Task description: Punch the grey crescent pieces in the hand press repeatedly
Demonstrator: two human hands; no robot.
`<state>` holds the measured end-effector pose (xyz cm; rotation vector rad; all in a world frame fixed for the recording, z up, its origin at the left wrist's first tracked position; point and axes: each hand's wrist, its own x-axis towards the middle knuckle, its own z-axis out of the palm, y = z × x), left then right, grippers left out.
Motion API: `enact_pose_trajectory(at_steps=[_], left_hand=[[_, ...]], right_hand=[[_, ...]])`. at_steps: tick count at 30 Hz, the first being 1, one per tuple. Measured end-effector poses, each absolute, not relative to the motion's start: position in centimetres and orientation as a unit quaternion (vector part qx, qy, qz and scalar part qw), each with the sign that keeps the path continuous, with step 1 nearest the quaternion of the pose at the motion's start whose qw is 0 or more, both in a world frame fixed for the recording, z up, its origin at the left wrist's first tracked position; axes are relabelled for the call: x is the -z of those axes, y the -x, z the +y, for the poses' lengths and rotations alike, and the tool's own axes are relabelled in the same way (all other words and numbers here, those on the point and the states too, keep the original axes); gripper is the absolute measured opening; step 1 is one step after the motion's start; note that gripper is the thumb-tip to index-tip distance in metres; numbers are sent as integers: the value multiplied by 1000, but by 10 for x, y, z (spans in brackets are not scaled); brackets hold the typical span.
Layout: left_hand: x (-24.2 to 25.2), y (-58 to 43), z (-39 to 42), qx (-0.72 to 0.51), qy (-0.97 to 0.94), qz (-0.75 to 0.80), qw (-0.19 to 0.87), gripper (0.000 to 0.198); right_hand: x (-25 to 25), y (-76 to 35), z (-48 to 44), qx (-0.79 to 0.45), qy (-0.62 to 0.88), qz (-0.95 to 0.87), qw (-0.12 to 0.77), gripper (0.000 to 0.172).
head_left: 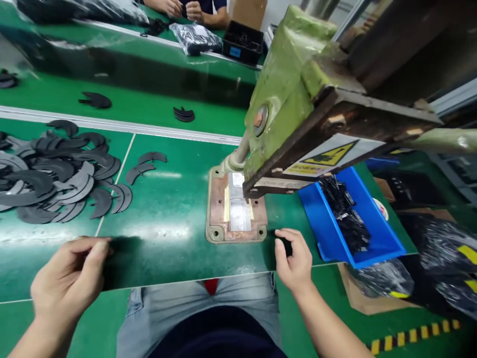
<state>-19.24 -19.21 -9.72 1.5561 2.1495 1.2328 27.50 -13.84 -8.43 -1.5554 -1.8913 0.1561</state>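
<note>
My left hand (70, 278) is over the front left of the green bench, thumb pressed to the curled index finger. Whatever it may hold is hidden. Beyond it lies a pile of black curved flat plates (44, 169), with two similar pieces (143, 166) apart to its right. My right hand (294, 258) is near the bench's front edge, thumb and index finger apart, with nothing visible between them. Just left of its fingertips is the base plate (218, 214) of a green hand press (286, 74). A metal block (240, 219) sits in the middle of that base.
The press head overhangs the bench, carrying a yellow warning label (328, 156). A blue bin (387, 248) of small black parts stands to the right. Behind runs a green belt (137, 104) with a few black parts. Across it are another person's hands (182, 10) and a black box (242, 44).
</note>
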Motion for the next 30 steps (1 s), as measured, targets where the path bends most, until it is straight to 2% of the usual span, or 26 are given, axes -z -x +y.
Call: enact_pose_trajectory(at_steps=[2,7,11,15,18,21,25,28,30], left_hand=[[96,190,-188,-416,-509,742,132,13],[92,191,-182,-390,-528,747,103,22],[89,186,-171,-368,-572,723,119,26],[76,196,-143,-329,-641,690,68,24],[61,206,-121,-288,-700,654,1,27],[60,203,-102,-264,-722,639,-30,36],[82,183,-104,-233,-754,613,37,46],[98,172,-124,-211,-745,626,93,49],[104,169,-134,-218,-723,643,128,49]], right_hand=[[85,-276,-139,-51,596,-725,342,29],[92,-280,-139,-38,586,-723,363,23],[96,-284,-134,-37,562,-724,397,23],[101,-280,-121,-22,530,-735,421,24],[96,-272,-128,-7,521,-741,423,18],[81,-274,-142,-18,523,-761,382,14],[36,-313,-142,-29,560,-764,318,16],[-2,-372,-123,-31,620,-736,269,27],[-16,-414,-98,-36,661,-716,222,42]])
